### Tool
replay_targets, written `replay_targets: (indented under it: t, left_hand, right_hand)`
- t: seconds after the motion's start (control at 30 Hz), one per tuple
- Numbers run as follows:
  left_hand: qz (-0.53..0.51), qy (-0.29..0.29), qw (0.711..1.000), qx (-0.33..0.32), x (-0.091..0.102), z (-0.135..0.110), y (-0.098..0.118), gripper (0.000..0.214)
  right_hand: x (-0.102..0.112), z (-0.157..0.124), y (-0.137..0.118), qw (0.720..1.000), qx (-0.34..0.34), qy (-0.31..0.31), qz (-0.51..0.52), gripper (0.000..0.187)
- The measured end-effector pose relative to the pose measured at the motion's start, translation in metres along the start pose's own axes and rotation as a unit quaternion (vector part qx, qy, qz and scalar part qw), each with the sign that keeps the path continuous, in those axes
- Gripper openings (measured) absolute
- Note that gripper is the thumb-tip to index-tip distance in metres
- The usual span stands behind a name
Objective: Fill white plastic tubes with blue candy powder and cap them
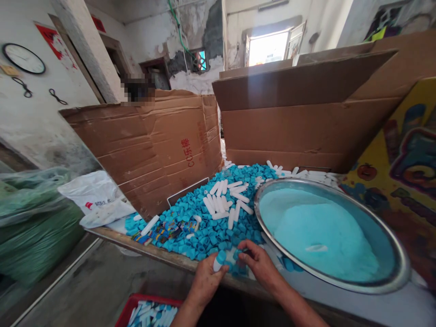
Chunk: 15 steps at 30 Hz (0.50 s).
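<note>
Near the table's front edge, my left hand point(204, 279) is closed around a white plastic tube point(217, 265) with a blue cap on its upper end. Just to the right, my right hand point(261, 264) pinches a small blue cap point(237, 254) between thumb and fingers, apart from the tube. Beyond both hands spreads a heap of loose blue caps point(190, 238). Several white tubes point(220, 204) lie on top of that heap. A wide metal basin point(402, 274) stands right of my hands, holding light blue powder point(320, 222) with a whitish piece on it.
Cardboard panels point(153, 150) wall off the table's back. Small printed packets point(173, 229) lie at the heap's left. Below the table edge, a red crate point(136, 299) holds capped tubes. A white sack point(98, 195) and green bags point(34, 236) are at left. Someone's head, blurred out, shows behind the cardboard.
</note>
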<state>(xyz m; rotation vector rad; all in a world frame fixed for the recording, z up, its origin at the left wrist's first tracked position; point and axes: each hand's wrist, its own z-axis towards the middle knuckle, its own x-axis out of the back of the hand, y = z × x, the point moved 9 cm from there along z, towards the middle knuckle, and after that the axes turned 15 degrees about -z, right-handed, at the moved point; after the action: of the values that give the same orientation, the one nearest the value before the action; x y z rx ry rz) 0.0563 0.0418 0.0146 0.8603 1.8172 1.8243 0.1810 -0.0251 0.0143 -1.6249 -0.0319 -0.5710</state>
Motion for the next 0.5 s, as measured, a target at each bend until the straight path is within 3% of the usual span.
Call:
replay_targets:
  t: [0.07, 0.17, 0.33, 0.4, 0.5]
  left_hand:
    - [0.023, -0.007, 1.0, -0.002, -0.002, -0.001, 0.002, 0.025]
    - [0.021, -0.01, 1.0, -0.003, -0.001, 0.0, 0.001, 0.026]
    - [-0.003, 0.036, 0.999, -0.004, 0.022, -0.001, -0.001, 0.027]
    - [0.001, 0.053, 0.999, -0.001, 0.031, -0.003, -0.001, 0.027]
    - [0.018, 0.067, 0.998, 0.009, 0.035, -0.006, -0.003, 0.028]
  right_hand:
    - [0.004, -0.005, -0.003, 1.0, 0.004, 0.01, 0.014, 0.014]
    - [0.014, -0.006, -0.006, 0.997, 0.025, 0.052, -0.044, 0.013]
    - [0.022, 0.002, 0.0, 0.973, -0.002, 0.104, -0.205, 0.019]
    - [0.01, 0.003, -0.01, 0.953, 0.025, 0.092, -0.286, 0.025]
    - [-0.024, 0.002, -0.024, 0.913, 0.069, 0.012, -0.403, 0.022]
